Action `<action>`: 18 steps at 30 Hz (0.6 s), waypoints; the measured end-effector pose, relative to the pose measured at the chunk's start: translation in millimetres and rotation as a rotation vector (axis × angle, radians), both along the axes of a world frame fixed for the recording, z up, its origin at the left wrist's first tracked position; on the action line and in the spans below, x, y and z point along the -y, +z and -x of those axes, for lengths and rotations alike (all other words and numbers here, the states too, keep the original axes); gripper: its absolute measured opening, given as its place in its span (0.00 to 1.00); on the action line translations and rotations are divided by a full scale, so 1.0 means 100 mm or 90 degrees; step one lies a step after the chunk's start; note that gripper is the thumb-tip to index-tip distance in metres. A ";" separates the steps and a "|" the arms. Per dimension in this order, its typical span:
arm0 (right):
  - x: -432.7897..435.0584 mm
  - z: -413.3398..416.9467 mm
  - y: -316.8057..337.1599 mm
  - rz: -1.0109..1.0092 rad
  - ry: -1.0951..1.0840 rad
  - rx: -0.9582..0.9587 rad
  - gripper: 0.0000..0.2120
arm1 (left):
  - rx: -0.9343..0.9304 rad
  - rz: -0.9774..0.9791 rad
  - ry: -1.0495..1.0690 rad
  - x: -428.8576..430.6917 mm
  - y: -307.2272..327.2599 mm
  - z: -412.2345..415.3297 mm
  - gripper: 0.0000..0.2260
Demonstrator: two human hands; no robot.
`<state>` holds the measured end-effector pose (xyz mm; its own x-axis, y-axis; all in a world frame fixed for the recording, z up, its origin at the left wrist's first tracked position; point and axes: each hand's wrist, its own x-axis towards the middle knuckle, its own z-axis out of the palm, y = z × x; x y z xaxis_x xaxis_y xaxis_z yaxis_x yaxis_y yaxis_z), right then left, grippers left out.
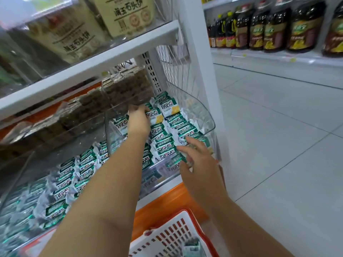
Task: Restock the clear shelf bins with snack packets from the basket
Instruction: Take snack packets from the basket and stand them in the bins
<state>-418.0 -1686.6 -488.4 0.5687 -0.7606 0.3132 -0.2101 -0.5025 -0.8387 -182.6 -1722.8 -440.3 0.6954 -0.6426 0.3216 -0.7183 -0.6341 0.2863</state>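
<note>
The clear shelf bin (208, 115) at the right end of the shelf is filled with green-and-white snack packets (168, 143). My left hand (139, 119) reaches deep into this bin, fingers extended onto the packets at the back, with the fingertips partly hidden under the bin of brown snacks above. My right hand (196, 160) hovers over the bin's front edge, its fingers straight and spread, touching the front packets; it is blurred. The white basket with an orange rim (167, 236) sits below my arms, and one green packet (192, 246) lies in it.
A second clear bin (27, 175) to the left holds the same green packets. A bin of brown snacks (122, 91) sits above, under a white shelf board (89, 65). A white upright post (200, 58) bounds the shelf on the right. Dark bottles (274, 26) line the far shelf across a tiled floor.
</note>
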 end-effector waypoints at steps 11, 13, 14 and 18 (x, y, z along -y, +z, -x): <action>-0.24 0.03 0.02 0.052 0.000 0.071 0.15 | 0.021 0.011 -0.108 -0.65 0.26 0.55 0.22; -0.37 0.03 0.00 0.068 0.026 0.050 0.12 | 0.067 0.088 -0.173 -1.07 0.25 0.81 0.16; -0.44 0.02 -0.03 0.067 0.047 0.035 0.10 | 0.080 0.120 -0.201 -1.31 0.21 0.91 0.14; -0.79 -0.08 -0.38 0.009 0.130 -0.069 0.08 | 0.067 0.172 -0.229 -2.31 -0.20 1.12 0.10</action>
<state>-409.7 -1607.5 -526.1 0.7414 -0.6221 0.2517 -0.1916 -0.5556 -0.8090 -294.5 -1491.8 -460.6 0.3975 -0.7206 0.5681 -0.9134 -0.2514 0.3202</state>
